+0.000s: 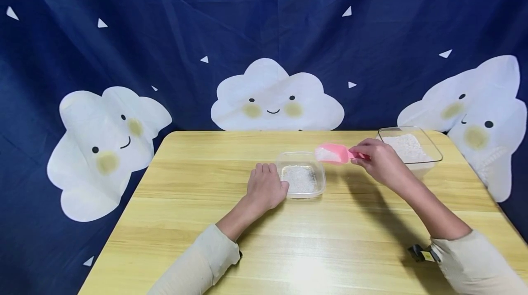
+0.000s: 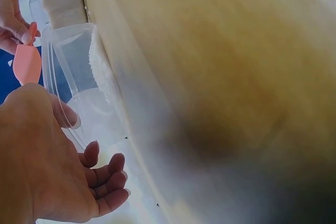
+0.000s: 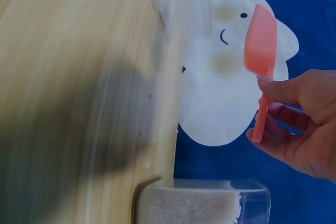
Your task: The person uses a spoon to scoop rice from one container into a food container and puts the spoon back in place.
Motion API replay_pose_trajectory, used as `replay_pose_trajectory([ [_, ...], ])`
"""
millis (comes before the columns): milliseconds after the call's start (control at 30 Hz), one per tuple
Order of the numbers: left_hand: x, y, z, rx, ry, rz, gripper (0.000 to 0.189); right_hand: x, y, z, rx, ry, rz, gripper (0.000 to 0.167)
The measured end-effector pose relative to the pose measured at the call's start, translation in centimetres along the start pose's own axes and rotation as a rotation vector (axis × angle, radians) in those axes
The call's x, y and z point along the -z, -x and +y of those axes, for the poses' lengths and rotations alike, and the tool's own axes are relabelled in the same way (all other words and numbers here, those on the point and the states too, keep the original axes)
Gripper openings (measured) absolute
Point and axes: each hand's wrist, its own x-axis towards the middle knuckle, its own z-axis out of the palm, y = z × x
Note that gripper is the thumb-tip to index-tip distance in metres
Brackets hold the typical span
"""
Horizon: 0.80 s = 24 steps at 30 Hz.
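Scoop (image 1: 339, 153) pinched in right hand (image 1: 380, 160) by tub (image 1: 320, 178), left hand (image 1: 266, 187) relaxed against it, risk of spilling grains (image 1: 326, 154) onto table (image 1: 198, 185) if tipped short.

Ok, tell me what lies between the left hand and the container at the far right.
In the head view: the clear tub with white grains in it, then the pink scoop and the right hand holding it.

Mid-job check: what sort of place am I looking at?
Probably an indoor corner set up for recording, or perhaps a child's room; I can't tell which. A dark blue curtain printed with smiling clouds hangs behind a wood-grain table, over which the right hand holds a pink scoop.
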Motion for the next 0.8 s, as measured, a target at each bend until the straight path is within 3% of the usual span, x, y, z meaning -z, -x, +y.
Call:
replay_pose_trajectory([
  [533,0.2,0.1,-0.2,0.004,-0.007,-0.014,0.039,-1.8,-0.5,-1.2,0.066,0.017,0.025,0.021],
  [800,0.4,0.2,-0.1,-0.004,0.01,-0.03,0.033,-2.1,-0.6,-1.6,0.139,0.045,0.062,0.023],
])
